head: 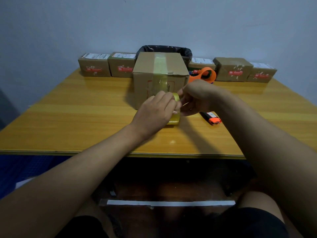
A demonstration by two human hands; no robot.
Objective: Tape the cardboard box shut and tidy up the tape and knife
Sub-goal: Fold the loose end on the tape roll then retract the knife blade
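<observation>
— Both grips are closed on the tape roll [174, 115]: the left hand [155, 111] curls over it from the 9 o'clock side, and the right hand [194, 97] pinches at it from 3 o'clock, fingertips meeting the left hand's.

— Any containers?

— A bin lined with a black bag [165, 49] stands at 12 o'clock behind the cardboard box [160, 78]; its contents are hidden. The box is shut, a strip of clear yellowish tape running over its top and down its near face.

— How are the arms posed?

— Both forearms reach forward over the near edge of the tabletop [77, 107], wrists angled inward so the hands meet.

— And the roll, relative to the box?

— Just in front of the box's near face, resting on or just above the tabletop; I cannot tell which. The knife [211, 117], black with an orange end, lies on the tabletop at 4 o'clock from the hands. An orange tape dispenser [205, 74] sits at 2 o'clock beside the box, and small boxes [94, 65] line the far edge.
</observation>
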